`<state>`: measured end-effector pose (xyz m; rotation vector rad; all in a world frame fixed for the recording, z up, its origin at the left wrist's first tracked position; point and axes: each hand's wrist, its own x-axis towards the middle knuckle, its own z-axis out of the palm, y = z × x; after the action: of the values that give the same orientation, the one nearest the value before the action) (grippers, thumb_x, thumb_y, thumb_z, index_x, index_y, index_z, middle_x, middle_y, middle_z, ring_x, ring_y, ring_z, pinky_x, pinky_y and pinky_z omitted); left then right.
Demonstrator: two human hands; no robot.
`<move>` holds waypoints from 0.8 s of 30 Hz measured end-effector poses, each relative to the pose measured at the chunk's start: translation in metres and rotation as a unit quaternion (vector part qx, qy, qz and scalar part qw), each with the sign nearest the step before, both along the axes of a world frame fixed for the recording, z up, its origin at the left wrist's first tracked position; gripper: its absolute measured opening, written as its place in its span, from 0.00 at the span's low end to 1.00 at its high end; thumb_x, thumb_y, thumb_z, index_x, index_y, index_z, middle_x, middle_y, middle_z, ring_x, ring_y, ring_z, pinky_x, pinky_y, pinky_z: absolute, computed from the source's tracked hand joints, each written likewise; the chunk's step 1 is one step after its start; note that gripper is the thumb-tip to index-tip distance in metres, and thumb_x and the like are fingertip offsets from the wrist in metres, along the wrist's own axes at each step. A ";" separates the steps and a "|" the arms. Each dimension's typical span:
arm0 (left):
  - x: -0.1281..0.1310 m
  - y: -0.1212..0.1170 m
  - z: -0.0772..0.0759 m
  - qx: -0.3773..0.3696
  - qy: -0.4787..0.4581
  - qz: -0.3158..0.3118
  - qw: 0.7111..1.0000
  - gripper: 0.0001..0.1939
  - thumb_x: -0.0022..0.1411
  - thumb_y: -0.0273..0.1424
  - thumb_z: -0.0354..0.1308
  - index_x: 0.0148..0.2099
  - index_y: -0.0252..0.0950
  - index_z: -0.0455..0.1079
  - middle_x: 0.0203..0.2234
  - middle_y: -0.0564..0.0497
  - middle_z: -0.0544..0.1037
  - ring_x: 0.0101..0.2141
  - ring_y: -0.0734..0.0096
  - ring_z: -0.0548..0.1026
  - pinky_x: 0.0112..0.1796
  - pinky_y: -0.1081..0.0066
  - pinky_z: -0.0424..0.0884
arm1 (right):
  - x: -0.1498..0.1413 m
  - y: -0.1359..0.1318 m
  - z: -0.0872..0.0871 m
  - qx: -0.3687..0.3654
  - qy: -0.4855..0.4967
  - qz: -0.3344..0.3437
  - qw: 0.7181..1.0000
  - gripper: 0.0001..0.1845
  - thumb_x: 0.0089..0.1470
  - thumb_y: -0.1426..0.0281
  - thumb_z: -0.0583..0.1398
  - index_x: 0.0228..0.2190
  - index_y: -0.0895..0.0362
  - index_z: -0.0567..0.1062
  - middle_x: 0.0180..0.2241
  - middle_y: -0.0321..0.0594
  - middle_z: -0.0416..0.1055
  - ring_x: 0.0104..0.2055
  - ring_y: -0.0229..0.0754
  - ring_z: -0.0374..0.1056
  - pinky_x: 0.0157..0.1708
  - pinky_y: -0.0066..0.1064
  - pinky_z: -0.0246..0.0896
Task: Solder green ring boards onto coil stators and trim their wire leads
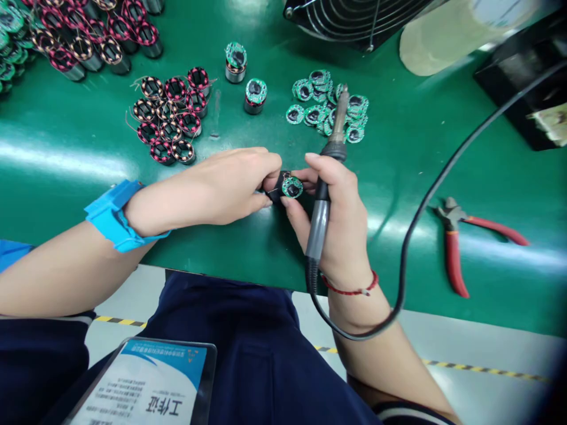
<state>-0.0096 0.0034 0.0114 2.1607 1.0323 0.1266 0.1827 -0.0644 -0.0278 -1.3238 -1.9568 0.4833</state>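
Note:
My left hand [234, 183], a blue strap round its wrist, is closed at a small black piece [275, 192]; its fingertips partly hide what they pinch. Beside them is a round green circuit board [292, 187] with a dark chip in its middle and thin wires near its edge. My right hand [339, 218] grips a soldering iron [318, 227] across the palm, its metal tip pointing up and away from the board. Thumb and fingertips of that same hand also touch the board's right side and lower edge.
Wound motor stators [170, 121] stand grouped at left, with more behind. Two stators topped with boards [256, 91] stand ahead. Loose round boards [314, 114] lie beyond the iron. Red-handled cutters [452, 230] lie right, under the iron's cable [414, 227] side. A fan [354, 20] stands behind.

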 end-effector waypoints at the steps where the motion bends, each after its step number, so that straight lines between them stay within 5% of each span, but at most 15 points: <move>1: 0.002 0.000 0.000 -0.001 -0.007 0.001 1.000 0.03 0.55 0.26 0.57 0.33 0.37 0.67 0.29 0.53 0.72 0.31 0.71 0.69 0.32 0.71 0.62 | 0.001 0.000 -0.001 0.002 0.005 0.004 1.000 0.31 0.56 0.69 0.62 0.58 0.44 0.61 0.47 0.39 0.74 0.47 0.47 0.72 0.48 0.44 0.70; 11: 0.015 -0.002 -0.003 -0.051 -0.142 0.081 0.985 0.05 0.58 0.22 0.55 0.31 0.35 0.68 0.25 0.56 0.72 0.26 0.78 0.67 0.30 0.75 0.63 | 0.003 -0.002 0.006 0.006 -0.014 0.001 1.000 0.29 0.59 0.71 0.59 0.59 0.40 0.60 0.50 0.36 0.75 0.51 0.46 0.72 0.50 0.44 0.69; 19: 0.019 -0.004 -0.004 -0.055 -0.137 0.100 0.984 0.05 0.59 0.24 0.56 0.30 0.33 0.69 0.24 0.56 0.72 0.25 0.80 0.65 0.29 0.75 0.61 | 0.004 -0.004 0.011 0.095 -0.055 0.025 0.994 0.31 0.55 0.73 0.60 0.58 0.43 0.61 0.48 0.37 0.77 0.51 0.48 0.71 0.47 0.43 0.67; 24: 0.018 -0.004 -0.001 -0.058 -0.123 0.101 0.986 0.06 0.58 0.22 0.55 0.29 0.34 0.69 0.24 0.56 0.72 0.24 0.80 0.65 0.28 0.75 0.61 | 0.004 -0.004 0.009 0.098 -0.036 -0.021 0.994 0.28 0.55 0.74 0.59 0.55 0.43 0.64 0.43 0.34 0.79 0.47 0.47 0.72 0.46 0.43 0.66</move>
<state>0.0084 -0.0002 0.0106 1.8781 1.0818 0.4090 0.1867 -0.0679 -0.0186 -1.2689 -1.9749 0.2195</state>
